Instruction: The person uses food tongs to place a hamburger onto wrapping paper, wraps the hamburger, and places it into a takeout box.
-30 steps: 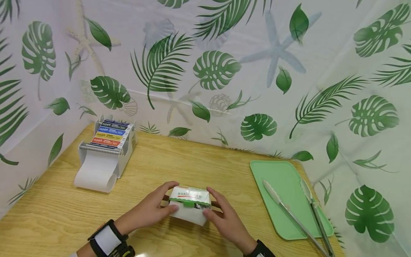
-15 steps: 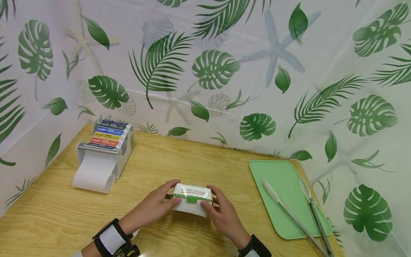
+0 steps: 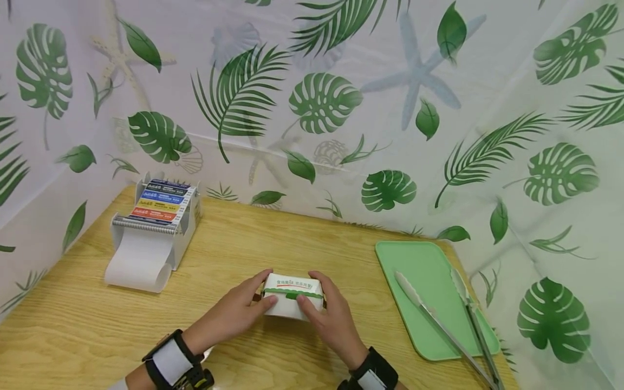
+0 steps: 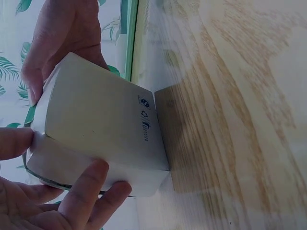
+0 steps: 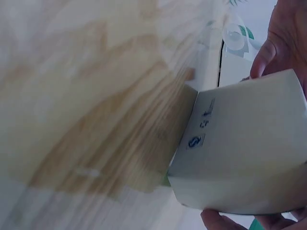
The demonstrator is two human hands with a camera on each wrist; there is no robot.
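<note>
A small white paper burger box (image 3: 294, 306) with a scalloped green trim is in both hands, low in the middle of the head view. Its lid is down over the base. My left hand (image 3: 244, 304) grips the box's left side, thumb at the front and fingers behind. On the opposite side, my right hand (image 3: 335, 315) holds it, the thumb pressing by the green front tab (image 3: 291, 296). In the left wrist view the plain white front (image 4: 103, 112) bears small blue print, and the box's lower edge meets or nearly meets the table. The contents are hidden.
On the left stands a label or paper-roll dispenser (image 3: 182, 238) with a white sheet (image 3: 138, 265) curling out. To the right, metal tongs (image 3: 439, 325) lie across a green tray (image 3: 419, 341), handles over its front edge. A leaf-patterned curtain (image 3: 273, 32) surrounds the wooden table (image 3: 234, 227).
A gap at the box's front, with something dark and shiny showing, has closed as the lid came down. The right thumb has shifted left onto the tab area. The box has tilted slightly.
</note>
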